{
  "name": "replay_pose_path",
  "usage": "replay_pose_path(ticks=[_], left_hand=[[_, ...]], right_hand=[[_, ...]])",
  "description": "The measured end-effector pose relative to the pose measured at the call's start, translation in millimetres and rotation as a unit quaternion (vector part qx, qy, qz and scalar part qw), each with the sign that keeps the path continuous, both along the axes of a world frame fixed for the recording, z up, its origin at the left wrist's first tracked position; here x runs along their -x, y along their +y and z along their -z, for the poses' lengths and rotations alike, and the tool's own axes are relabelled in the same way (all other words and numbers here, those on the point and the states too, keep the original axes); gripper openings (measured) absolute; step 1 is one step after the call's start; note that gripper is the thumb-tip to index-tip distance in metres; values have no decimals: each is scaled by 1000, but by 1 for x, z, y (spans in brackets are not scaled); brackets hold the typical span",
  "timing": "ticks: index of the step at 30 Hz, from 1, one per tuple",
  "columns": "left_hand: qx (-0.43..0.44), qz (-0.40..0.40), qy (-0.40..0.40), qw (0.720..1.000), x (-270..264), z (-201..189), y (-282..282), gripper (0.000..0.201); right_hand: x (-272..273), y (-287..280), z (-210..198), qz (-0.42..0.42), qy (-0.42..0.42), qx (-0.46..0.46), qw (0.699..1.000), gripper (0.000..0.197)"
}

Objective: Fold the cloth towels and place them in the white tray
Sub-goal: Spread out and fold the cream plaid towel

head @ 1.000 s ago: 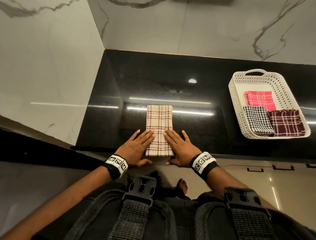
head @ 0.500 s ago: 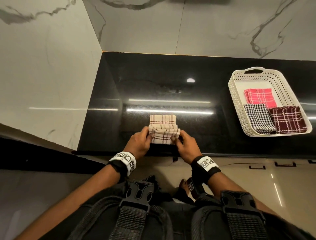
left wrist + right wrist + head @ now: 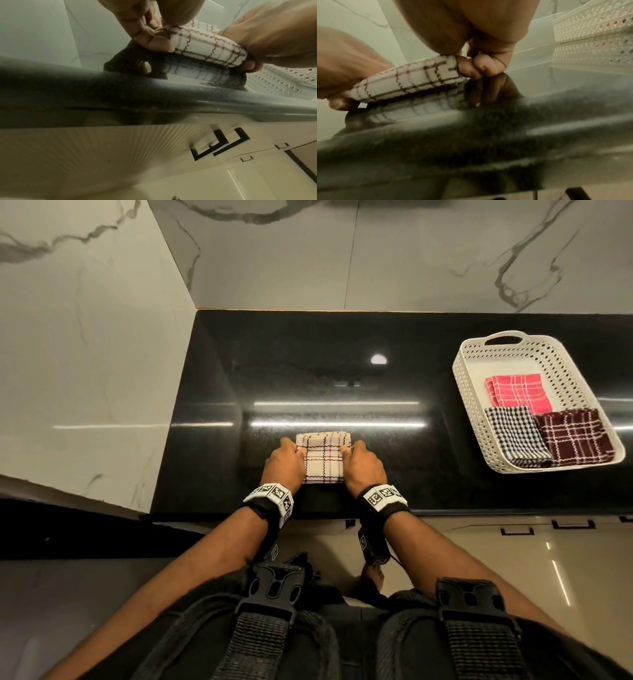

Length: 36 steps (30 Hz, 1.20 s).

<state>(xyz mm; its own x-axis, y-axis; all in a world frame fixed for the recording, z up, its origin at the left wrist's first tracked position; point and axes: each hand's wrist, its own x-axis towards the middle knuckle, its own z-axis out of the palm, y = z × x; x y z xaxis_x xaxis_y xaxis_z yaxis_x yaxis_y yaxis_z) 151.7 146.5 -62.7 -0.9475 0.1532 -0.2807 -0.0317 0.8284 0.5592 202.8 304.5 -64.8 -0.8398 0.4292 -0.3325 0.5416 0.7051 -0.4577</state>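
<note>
Head view shows my left hand [image 3: 286, 462] and right hand [image 3: 363, 464] now pinching the beige checked towel [image 3: 323, 457], doubled from a long strip into a seemingly finished square, ready for the white tray [image 3: 470, 405] at three o'clock.

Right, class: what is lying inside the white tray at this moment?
The white tray holds three folded towels: a pink one, a black-and-white checked one and a maroon plaid one. Anything beneath them is hidden; bare tray floor shows at the far end.
</note>
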Motion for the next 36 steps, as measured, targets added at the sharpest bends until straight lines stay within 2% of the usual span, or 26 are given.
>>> replay_pose_path(ticks=[3, 5, 7, 9, 10, 12, 16, 18, 23, 26, 28, 30, 32, 34, 36], left_hand=[[-29, -46, 12, 998, -5, -4, 4, 23], [-31, -34, 83, 995, -15, -5, 1, 25], [-5, 67, 211, 975, -25, 0, -7, 26], [40, 208, 295, 932, -33, 12, -11, 37], [63, 264, 304, 913, -33, 19, -12, 45], [117, 320, 270, 900, -26, 26, -12, 58], [207, 341, 142, 906, -1, 26, -12, 71], [219, 351, 113, 903, 6, 23, -10, 72], [148, 308, 42, 939, 39, 2, 5, 79], [135, 266, 5, 955, 57, -7, 13, 79], [130, 238, -46, 961, 63, -11, 20, 79], [107, 225, -86, 965, 65, -13, 26, 71], [47, 220, -120, 967, 68, -14, 31, 57], [-14, 247, -150, 957, 71, -22, 44, 48], [-83, 289, -169, 939, 76, -37, 66, 46]], right_hand=[[-2, 4, -3, 38, 30, 41, 998, 40], [-15, 3, -4, 31, 109, 38, 993, 32], [-32, 0, -3, -52, 165, -54, 983, 33], [-42, -5, -1, -175, 139, -111, 968, 52], [-41, -7, 1, -224, 104, -119, 962, 60], [-32, -9, 6, -275, 39, -124, 953, 65], [-12, -1, 14, -293, -21, -111, 949, 71], [-7, 3, 17, -299, -39, -98, 949, 72], [-1, 8, 15, -293, -63, -43, 953, 79], [-13, 12, 8, -215, 18, 10, 976, 92], [-22, 18, 4, -166, 54, 42, 984, 94], [-28, 26, 3, -144, 62, 79, 984, 92], [-28, 34, 1, -122, 59, 126, 983, 93], [-27, 51, -3, -74, 64, 191, 977, 95], [-27, 76, -13, -27, 75, 266, 961, 85]])
